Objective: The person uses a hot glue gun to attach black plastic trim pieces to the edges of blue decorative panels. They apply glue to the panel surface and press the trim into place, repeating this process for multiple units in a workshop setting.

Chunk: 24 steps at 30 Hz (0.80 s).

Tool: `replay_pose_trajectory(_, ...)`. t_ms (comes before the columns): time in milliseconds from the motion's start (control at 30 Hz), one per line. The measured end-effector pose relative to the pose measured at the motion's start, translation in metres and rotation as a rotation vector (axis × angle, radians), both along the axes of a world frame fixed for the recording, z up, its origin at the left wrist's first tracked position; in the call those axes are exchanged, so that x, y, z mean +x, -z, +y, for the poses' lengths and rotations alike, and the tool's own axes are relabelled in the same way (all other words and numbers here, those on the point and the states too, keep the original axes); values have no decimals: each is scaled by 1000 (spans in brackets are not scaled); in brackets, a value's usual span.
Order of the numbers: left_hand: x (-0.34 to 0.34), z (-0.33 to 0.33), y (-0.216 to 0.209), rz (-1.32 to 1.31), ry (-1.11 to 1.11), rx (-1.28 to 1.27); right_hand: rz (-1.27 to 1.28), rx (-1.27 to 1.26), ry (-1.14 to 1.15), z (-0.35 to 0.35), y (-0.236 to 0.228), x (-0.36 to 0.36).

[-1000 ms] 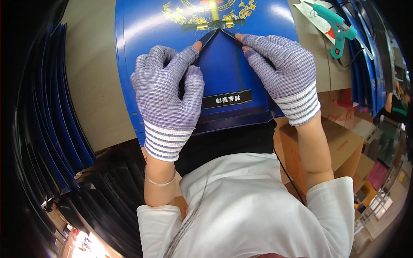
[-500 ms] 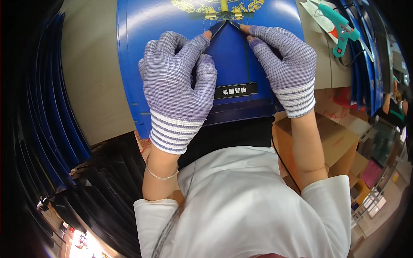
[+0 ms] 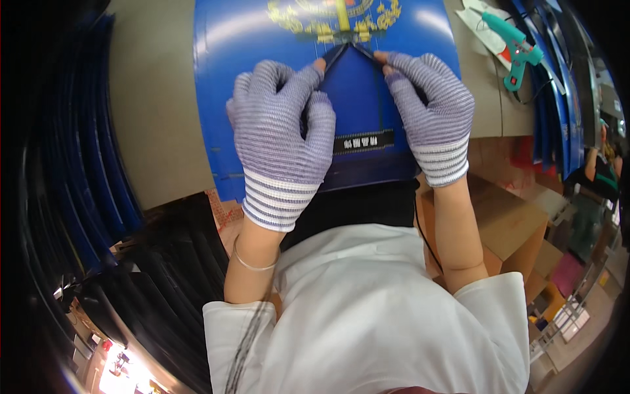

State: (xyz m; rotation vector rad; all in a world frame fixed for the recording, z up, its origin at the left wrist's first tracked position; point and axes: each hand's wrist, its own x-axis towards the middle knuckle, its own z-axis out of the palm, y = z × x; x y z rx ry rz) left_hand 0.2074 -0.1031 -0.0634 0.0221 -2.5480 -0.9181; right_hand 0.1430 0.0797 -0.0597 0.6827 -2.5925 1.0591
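A blue printed panel (image 3: 357, 98) with a gold emblem (image 3: 338, 29) at its far end lies on the table in front of me. Both my hands wear striped, lilac-grey gloves with bare fingertips. My left hand (image 3: 282, 125) pinches one dark ribbon (image 3: 336, 57) end between thumb and forefinger, while the other end is pinched by my right hand (image 3: 433, 118). The two ends run in a V to a point just below the emblem, where a small dark knot or loop sits; its details are blurred. A black label strip (image 3: 363, 140) is on the panel's near part.
At the far right a teal glue gun (image 3: 520, 52) rests on a white and red piece, its cord trailing down. Blue panels (image 3: 558, 125) stand at the right, and more blue and black sheets (image 3: 92, 157) are stacked at the left. A cardboard box (image 3: 499, 210) stands below the table's right side.
The panel and both hands appear slightly lower in view, the left hand also further right. The surroundings shift a little too. Both hands keep their pinch on the ribbon ends.
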Motion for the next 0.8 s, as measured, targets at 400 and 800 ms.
replay_pose_trajectory(400,-15,4,-4,-86,30,96,-8,98,-40,-5,-5,-15)
replay_pose_trajectory(800,-20,7,-13,-137,46,2,18,220,-111,-8,-13,-24)
